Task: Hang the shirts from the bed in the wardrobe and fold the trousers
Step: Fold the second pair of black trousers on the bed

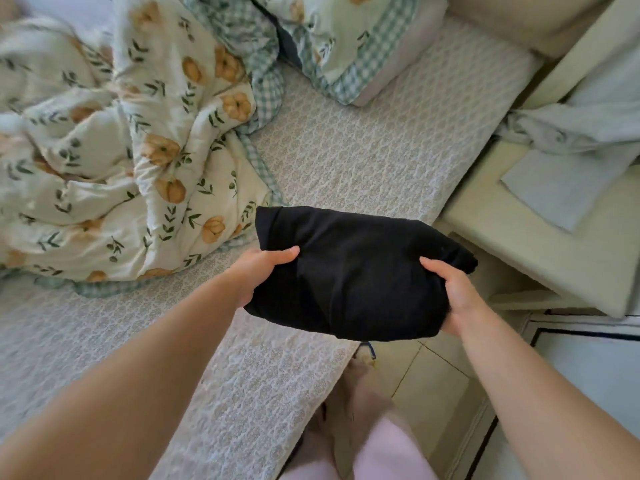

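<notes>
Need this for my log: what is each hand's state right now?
Left hand: grips the black garment at its left end.
Right hand: grips its right end.

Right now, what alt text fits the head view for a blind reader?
A person's left hand and right hand grip the ends of a folded black garment over the bed edge. A rumpled floral duvet lies at left, a pillow behind, pale blue cloth at right.
</notes>
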Tool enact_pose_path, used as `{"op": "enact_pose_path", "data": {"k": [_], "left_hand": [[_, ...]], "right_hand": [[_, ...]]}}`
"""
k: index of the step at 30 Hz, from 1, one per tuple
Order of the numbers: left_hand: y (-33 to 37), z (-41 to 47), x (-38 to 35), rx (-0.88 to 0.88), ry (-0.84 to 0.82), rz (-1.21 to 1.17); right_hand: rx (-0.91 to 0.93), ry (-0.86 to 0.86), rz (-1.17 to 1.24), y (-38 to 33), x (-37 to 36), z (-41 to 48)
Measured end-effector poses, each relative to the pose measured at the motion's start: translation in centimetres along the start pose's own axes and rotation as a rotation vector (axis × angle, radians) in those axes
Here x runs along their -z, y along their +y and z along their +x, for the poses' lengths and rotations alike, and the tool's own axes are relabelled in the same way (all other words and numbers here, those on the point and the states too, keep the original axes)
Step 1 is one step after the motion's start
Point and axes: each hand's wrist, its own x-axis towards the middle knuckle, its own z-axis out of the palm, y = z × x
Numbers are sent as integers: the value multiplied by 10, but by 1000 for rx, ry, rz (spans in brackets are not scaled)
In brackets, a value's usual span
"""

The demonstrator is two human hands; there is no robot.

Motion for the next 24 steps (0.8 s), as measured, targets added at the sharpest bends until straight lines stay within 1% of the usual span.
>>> {"op": "enact_pose_path", "data": {"k": [3, 9, 12, 17, 24], "left_hand": [[24, -37, -16, -106, -36, 106], [50, -127, -49, -301, -216, 355], [53, -165, -65, -327, -310, 509], [50, -221, -111, -412, -444, 681], [13, -268, -158, -468, -567, 898]], "right_hand": [[98, 58, 81, 4, 10, -53], [291, 182, 280, 39, 28, -172], [332, 213, 378, 69, 33, -225], [474, 346, 551, 111, 42, -294], [519, 430, 744, 188, 53, -355]]}}
